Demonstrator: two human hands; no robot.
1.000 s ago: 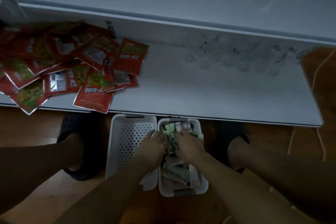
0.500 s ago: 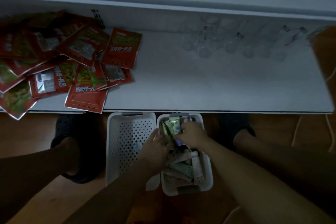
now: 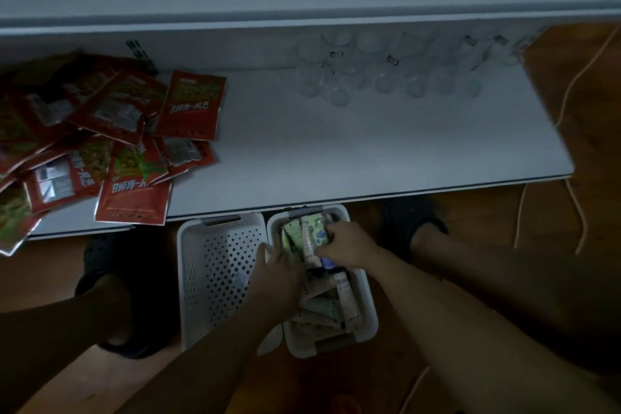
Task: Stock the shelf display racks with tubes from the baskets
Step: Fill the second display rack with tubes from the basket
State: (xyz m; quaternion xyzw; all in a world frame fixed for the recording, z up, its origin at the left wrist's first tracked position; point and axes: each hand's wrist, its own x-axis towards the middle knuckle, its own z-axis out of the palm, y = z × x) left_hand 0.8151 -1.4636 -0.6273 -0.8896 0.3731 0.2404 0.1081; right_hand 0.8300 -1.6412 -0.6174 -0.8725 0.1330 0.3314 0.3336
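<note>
While the person is crouching at the shelf [image 3: 336, 151], both hands are working in the right basket [image 3: 368, 319], which is standing on the floor at 6 o'clock from the shelf's front edge. The right hand [image 3: 349, 245] is curling its fingers round a small bundle of tubes [image 3: 307, 233] at the basket's 12 o'clock end. The left hand [image 3: 279, 267] is reaching in from 9 o'clock, just beside the bundle. Its fingertips are hidden, so whether it is gripping anything cannot be told. More tubes are lying loose toward the basket's 6 o'clock end. The left basket [image 3: 215, 265] is standing alongside, showing mostly its perforated bottom.

Handling judgement: the tubes are probably light, soft-walled and smooth, so a bundle is likely to be sliding apart under a loose hold. Gripping across the mid-body with even pressure is advisable, since hard squeezing may be denting the walls.

The display racks [image 3: 386, 70], clear and faint in the dim light, are standing at the shelf's 1 o'clock corner. Red packets [image 3: 134, 131] are lying heaped at 9 o'clock.
</note>
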